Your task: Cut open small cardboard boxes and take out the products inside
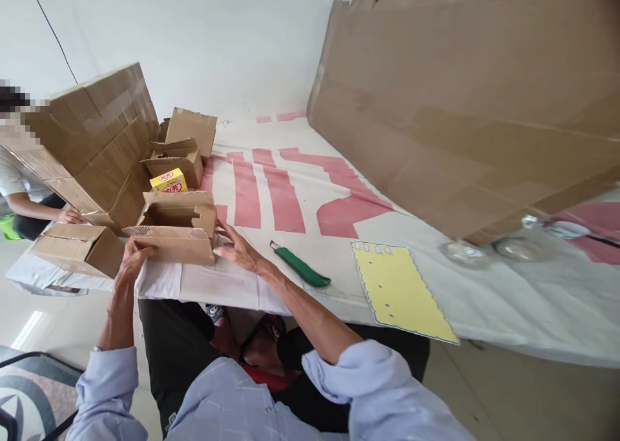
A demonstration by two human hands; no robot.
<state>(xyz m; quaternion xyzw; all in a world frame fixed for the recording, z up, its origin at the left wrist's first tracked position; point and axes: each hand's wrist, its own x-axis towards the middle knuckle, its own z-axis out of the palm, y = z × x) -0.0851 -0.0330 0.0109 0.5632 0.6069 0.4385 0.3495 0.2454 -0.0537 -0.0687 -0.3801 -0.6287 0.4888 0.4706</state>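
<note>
An open cardboard box (177, 244) stands at the table's front edge, its top flaps raised. My left hand (133, 257) holds its front left corner, thumb along the front face and fingers partly hidden. Against the box's right end, my right hand (238, 248) presses with its fingers somewhat spread, so the box is held between both hands. Just behind it sits a small yellow carton (169, 181) with red lettering. A closed cardboard box (80, 247) lies left of my left hand. To the right of my right hand is a green-handled cutter (301, 265).
Open cardboard boxes (177, 160) stand farther back. Large cardboard sheets (465, 99) rise at right and a large carton (97, 144) at left. A yellow scalloped sheet (400, 289) and tape rolls (465, 254) lie on the cloth-covered table (339, 299). Another person's hand (72, 216) is at far left.
</note>
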